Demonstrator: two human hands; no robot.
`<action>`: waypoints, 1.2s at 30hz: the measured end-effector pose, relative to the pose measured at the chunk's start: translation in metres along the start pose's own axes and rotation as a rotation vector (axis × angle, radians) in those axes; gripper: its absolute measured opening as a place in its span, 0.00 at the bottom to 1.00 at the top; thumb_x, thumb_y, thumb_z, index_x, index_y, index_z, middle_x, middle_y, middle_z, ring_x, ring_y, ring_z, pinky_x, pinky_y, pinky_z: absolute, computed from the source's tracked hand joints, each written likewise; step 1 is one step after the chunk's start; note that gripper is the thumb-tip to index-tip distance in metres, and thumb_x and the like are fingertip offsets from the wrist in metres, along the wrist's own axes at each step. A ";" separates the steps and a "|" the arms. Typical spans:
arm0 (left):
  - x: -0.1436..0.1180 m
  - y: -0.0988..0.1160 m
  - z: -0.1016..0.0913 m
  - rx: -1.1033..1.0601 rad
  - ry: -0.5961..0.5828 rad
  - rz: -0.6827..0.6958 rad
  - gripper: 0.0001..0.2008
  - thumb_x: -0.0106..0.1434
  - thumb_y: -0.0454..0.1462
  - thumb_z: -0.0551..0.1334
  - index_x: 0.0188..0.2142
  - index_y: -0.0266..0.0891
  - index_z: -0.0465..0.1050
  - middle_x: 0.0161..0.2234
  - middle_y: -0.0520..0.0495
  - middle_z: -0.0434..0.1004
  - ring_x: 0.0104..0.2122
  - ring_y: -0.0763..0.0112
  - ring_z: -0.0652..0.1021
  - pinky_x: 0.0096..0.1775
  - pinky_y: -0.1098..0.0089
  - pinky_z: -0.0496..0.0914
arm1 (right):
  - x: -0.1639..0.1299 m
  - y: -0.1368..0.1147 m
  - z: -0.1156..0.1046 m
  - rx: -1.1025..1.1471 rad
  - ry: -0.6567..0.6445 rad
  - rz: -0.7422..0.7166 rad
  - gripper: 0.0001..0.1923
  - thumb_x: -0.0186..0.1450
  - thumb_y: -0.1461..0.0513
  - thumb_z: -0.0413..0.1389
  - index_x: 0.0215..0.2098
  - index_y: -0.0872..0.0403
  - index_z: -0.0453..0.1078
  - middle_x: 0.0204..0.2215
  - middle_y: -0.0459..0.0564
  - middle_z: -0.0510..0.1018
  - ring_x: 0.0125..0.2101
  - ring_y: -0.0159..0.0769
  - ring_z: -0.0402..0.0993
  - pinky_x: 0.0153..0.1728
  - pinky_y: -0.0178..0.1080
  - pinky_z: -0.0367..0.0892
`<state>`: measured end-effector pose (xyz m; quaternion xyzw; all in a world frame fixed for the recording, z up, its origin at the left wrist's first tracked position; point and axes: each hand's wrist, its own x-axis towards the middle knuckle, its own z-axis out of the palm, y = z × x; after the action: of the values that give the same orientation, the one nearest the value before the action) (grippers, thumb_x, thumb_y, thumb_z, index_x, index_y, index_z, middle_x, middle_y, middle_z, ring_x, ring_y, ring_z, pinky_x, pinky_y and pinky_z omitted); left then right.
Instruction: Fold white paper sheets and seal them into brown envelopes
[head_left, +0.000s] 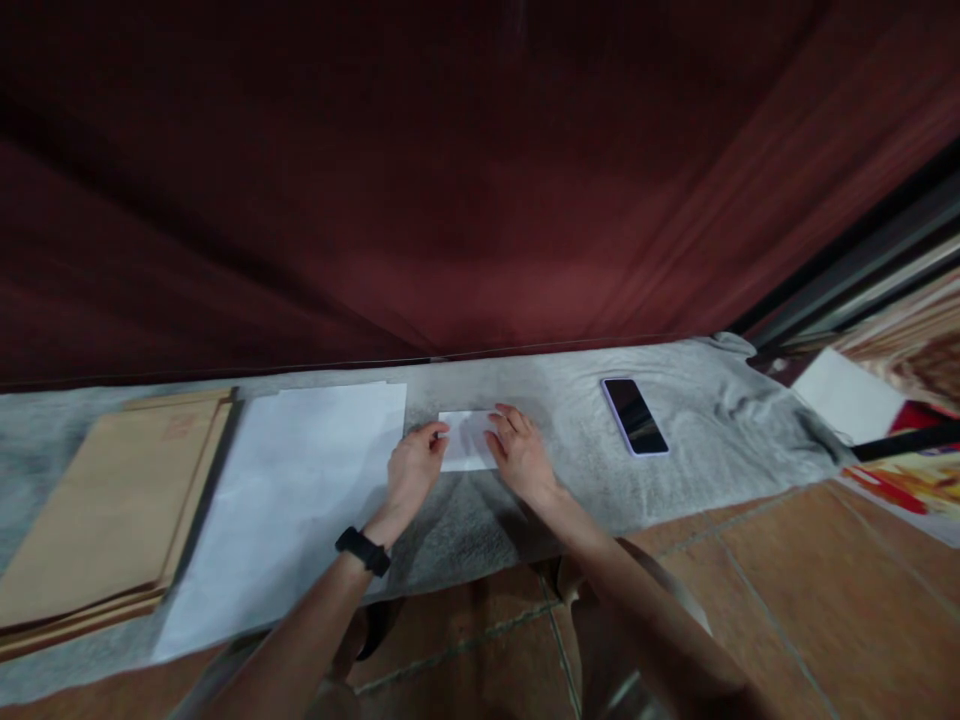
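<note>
A small white piece of paper (466, 452), perhaps folded, lies flat on the grey cloth between my two hands. At its left edge, my left hand (415, 462) has its thumb and forefinger pinched together on the paper; the other fingers are curled under and partly hidden. My right hand (520, 455) rests over the paper's right edge, with thumb and fingers apart and the fingertips touching or just above it. Just left of my left hand lies a stack of large white sheets (300, 490).
The grey cloth (577, 500) covers a long narrow surface. Brown paper envelopes (112, 500) are piled at far left. A phone (636, 415) with a purple case lies to the right. Behind hangs a dark red curtain (480, 200). Below is a tiled floor (795, 590).
</note>
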<state>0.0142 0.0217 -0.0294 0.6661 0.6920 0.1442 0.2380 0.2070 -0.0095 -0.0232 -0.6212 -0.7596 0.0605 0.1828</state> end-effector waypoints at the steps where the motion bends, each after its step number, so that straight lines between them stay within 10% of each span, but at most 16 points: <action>1: 0.000 0.000 0.000 0.003 0.006 0.008 0.14 0.66 0.38 0.59 0.49 0.47 0.78 0.37 0.48 0.84 0.34 0.65 0.80 0.34 0.70 0.67 | -0.002 -0.003 0.004 0.039 -0.006 -0.046 0.20 0.75 0.58 0.46 0.60 0.56 0.68 0.63 0.56 0.69 0.62 0.42 0.63 0.62 0.44 0.60; 28: -0.017 0.014 0.001 0.193 0.063 0.083 0.18 0.71 0.36 0.51 0.55 0.44 0.73 0.47 0.42 0.82 0.37 0.61 0.81 0.38 0.66 0.70 | -0.021 -0.019 0.039 -0.106 0.003 0.042 0.28 0.77 0.52 0.43 0.71 0.53 0.55 0.71 0.57 0.56 0.69 0.47 0.52 0.68 0.50 0.47; 36: -0.029 0.028 0.022 0.283 0.210 0.454 0.20 0.72 0.37 0.48 0.58 0.36 0.70 0.56 0.37 0.74 0.57 0.56 0.74 0.60 0.55 0.65 | -0.022 -0.017 0.045 -0.162 -0.006 0.011 0.28 0.75 0.58 0.45 0.72 0.56 0.53 0.71 0.57 0.54 0.69 0.48 0.51 0.68 0.52 0.48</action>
<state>0.0496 -0.0079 -0.0300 0.8120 0.5592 0.1641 0.0314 0.1794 -0.0280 -0.0635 -0.6379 -0.7592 0.0016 0.1291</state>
